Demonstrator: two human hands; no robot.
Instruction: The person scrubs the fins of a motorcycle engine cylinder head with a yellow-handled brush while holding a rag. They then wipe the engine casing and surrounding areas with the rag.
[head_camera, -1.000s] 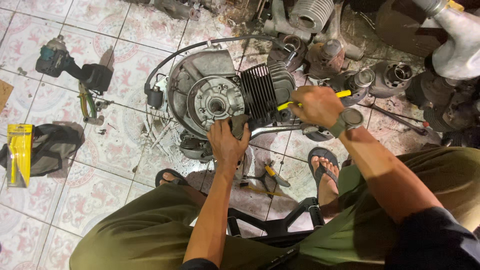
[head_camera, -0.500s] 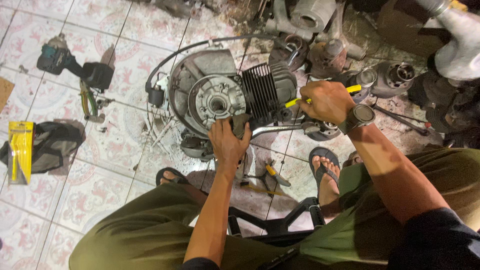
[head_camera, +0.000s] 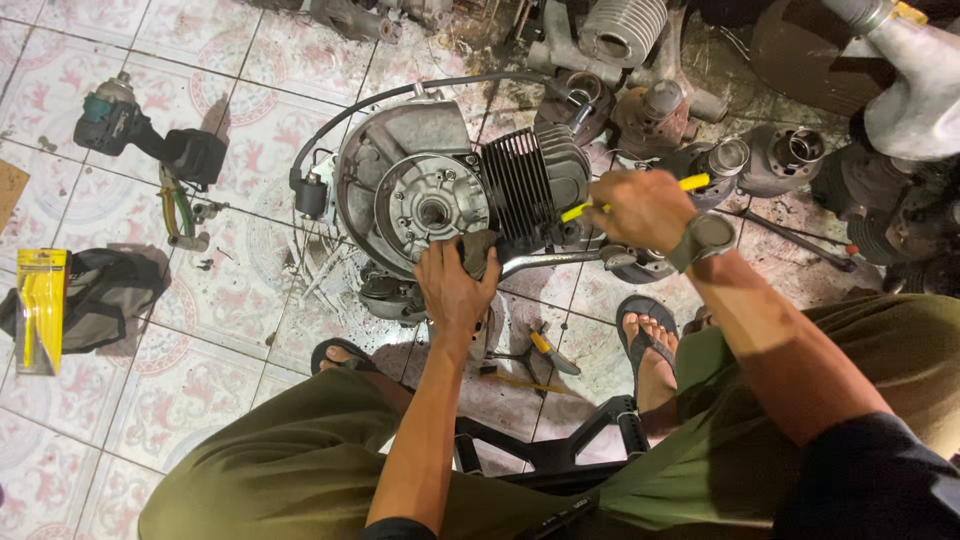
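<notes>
Firmly gripped: yellow-handled tool, engine.

Bare tiles are lying open between the engine and the drill on the left, with only pliers and small bits scattered there. A black cable is arching over the engine's upper left, barring that side. Behind and to the right, spare cylinders and engine parts are crowding close, leaving hardly any gap. The left hand is blocking the engine's near edge; the right hand with a yellow tool is closing off the finned side. Small tools are lying between the feet
</notes>
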